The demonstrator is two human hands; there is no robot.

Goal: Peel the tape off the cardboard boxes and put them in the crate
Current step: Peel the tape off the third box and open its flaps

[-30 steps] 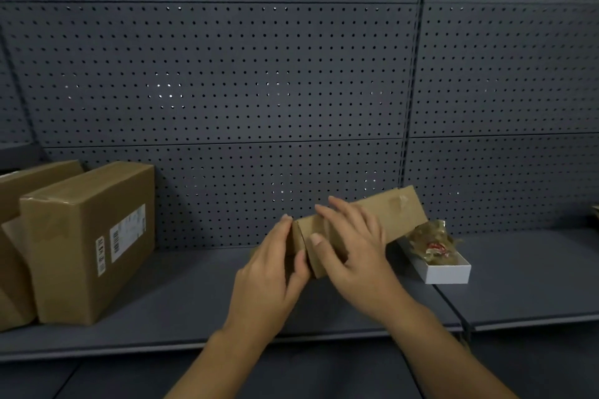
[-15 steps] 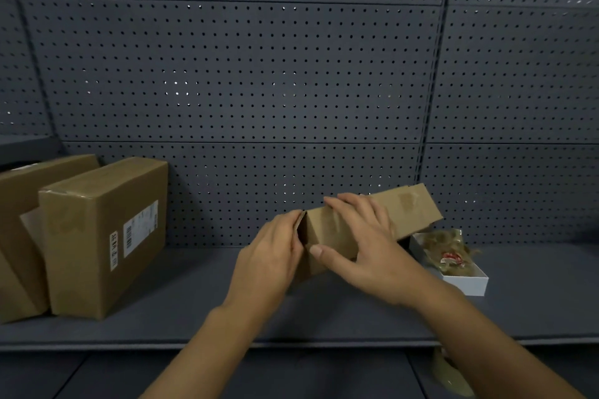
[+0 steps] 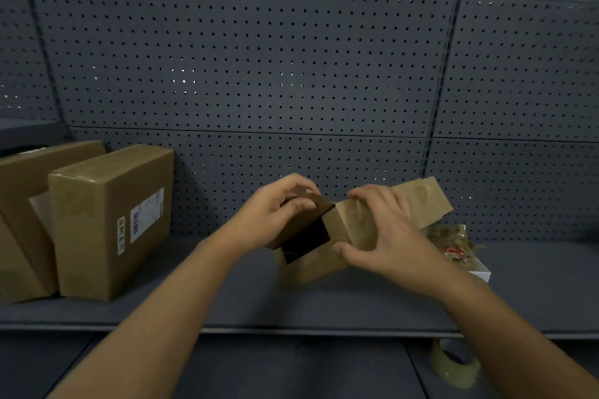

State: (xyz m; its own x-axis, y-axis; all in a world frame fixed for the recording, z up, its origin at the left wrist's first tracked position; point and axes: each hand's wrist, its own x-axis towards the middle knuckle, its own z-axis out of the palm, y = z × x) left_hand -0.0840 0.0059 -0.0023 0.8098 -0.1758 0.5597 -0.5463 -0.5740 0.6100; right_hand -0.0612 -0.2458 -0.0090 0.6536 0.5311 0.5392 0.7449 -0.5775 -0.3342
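A long narrow cardboard box (image 3: 356,227) is held tilted above the grey shelf (image 3: 227,308), its near end open and dark inside. My left hand (image 3: 275,214) grips the box's end flap, fingers curled over its edge. My right hand (image 3: 382,233) holds the box's body, thumb under it and fingers over the top. Two larger taped cardboard boxes stand at the left: one with white labels (image 3: 110,223) and one behind it (image 3: 22,204). No crate is in sight.
A small white tray (image 3: 479,272) with crumpled peeled tape (image 3: 453,240) sits on the shelf right of the held box. A roll of clear tape (image 3: 453,366) lies on the lower shelf at the right. Grey pegboard (image 3: 259,74) forms the back wall.
My left hand has pulled the end flap open, showing the dark inside of the box. My right hand has shifted its hold on the box's body.
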